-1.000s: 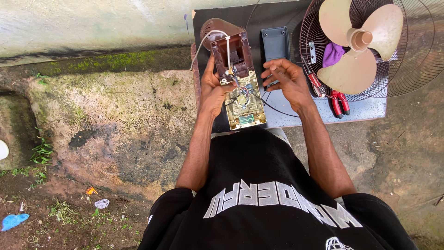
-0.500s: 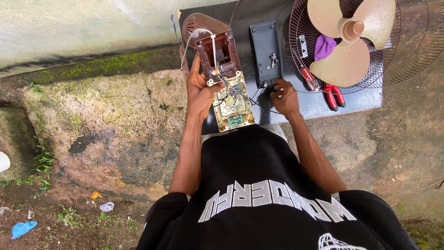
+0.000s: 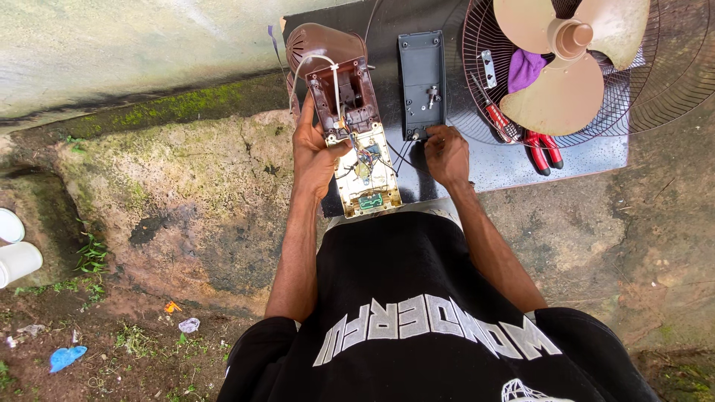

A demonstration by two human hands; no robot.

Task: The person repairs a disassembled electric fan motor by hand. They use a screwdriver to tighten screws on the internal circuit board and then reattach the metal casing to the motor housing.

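My left hand (image 3: 313,152) grips the side of an opened brown fan body (image 3: 346,97), whose cream lower part (image 3: 369,179) shows coloured wires and a small green board. My right hand (image 3: 445,152) rests on the dark board just below a grey rectangular cover panel (image 3: 422,82), fingers curled at its lower end; whether they pinch anything is unclear. Thin black wires run between the fan body and my right hand.
A round wire fan guard (image 3: 670,67) lies at the upper right with a beige fan blade (image 3: 566,67) and a purple cloth (image 3: 525,68) in it. Red-handled pliers (image 3: 542,147) and a screwdriver (image 3: 497,117) lie beside it. White cups (image 3: 16,260) sit at the far left.
My right hand has dropped from the fan body's wires down to the board by the grey cover panel. The view has shifted, so everything sits lower in the frame.
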